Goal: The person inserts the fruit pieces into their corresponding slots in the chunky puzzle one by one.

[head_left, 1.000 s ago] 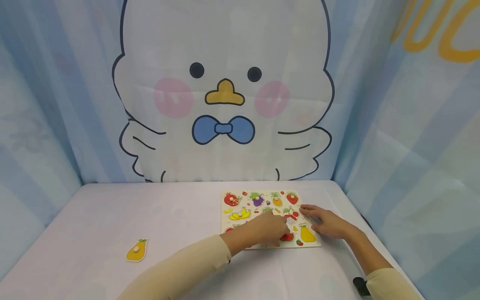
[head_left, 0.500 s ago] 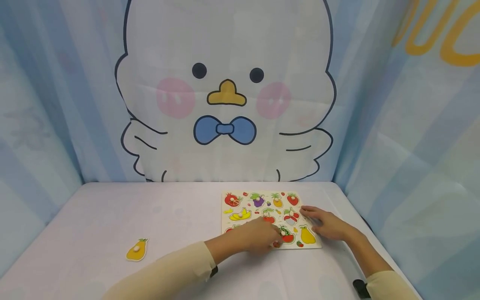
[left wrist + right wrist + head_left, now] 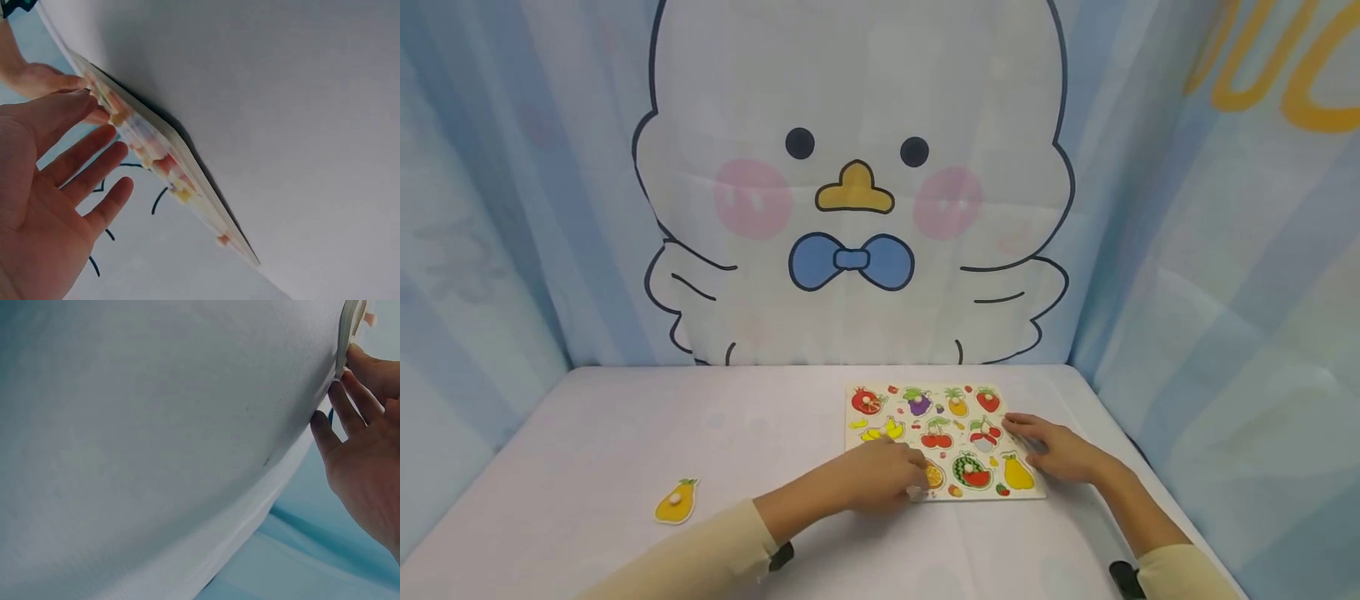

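A white fruit puzzle board (image 3: 939,392) lies on the table, with knobbed fruit pieces. Over its lower left part is my left hand (image 3: 880,477), its fingers spread loosely and nothing visible in them in the left wrist view. It covers part of the board, including some of the orange (image 3: 935,475). My right hand (image 3: 1060,450) rests thumb and fingertips against the board's right edge, fingers nearly straight. Closest to it is the pear shape (image 3: 1018,473), without a visible knob. A watermelon piece (image 3: 972,472) sits to its left. Apart from the board, a yellow pear piece (image 3: 676,502) lies at left.
The table (image 3: 760,417) has a pale cloth cover. A printed curtain (image 3: 853,317) with a cartoon bird hangs behind it, and blue-striped curtains (image 3: 1240,350) stand at the sides. Dark straps (image 3: 781,557) show near both sleeves.
My left hand has slid leftward across the board, uncovering the red cherries, the watermelon and part of the orange. The right hand stays at the board's edge; the loose pear piece has not moved.
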Demonstrator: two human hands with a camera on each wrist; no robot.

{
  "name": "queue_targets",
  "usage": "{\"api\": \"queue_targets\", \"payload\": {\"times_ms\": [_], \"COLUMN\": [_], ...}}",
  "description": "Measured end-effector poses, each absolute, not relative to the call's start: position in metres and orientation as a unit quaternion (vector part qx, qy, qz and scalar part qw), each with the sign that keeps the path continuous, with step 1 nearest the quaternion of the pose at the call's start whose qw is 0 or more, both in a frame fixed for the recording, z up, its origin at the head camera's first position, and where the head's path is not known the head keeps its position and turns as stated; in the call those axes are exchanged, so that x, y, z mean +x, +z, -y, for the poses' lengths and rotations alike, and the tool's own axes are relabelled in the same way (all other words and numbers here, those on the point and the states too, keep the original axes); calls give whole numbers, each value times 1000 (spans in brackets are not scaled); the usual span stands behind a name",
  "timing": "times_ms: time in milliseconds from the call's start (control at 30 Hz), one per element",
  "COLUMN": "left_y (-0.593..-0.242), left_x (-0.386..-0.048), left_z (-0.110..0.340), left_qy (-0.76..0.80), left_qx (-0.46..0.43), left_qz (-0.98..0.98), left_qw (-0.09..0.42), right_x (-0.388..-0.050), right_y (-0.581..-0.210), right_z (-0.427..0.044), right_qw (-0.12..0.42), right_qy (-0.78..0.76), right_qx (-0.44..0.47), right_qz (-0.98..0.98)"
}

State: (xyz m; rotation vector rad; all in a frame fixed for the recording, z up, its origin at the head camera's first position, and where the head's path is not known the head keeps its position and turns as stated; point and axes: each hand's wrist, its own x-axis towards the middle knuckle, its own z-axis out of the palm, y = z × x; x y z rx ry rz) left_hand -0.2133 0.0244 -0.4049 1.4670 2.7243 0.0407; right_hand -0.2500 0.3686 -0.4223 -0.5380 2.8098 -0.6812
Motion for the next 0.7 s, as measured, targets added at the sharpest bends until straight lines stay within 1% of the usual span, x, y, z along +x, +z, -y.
{"api": "queue_targets", "payload": {"times_ms": [267,567,700], "left_y": [-402,-396,-392], "left_x": [-208,-194,-189], "left_z": [18,56,75], "left_qy": [20,40,53], "left_qx": [423,385,355], "left_qz": [-905,-921,-932], "left_qw": [32,42,55], "right_x": [-250,-250,-250], "right_y": [-421,-420,-419], "right_z": [-367,-367,-368], "right_qw": [105,104,104], "right_qy": [-241,-238,-235], "right_qx": [-182,-187,-187], "right_qz": [-947,-947,-948]}}
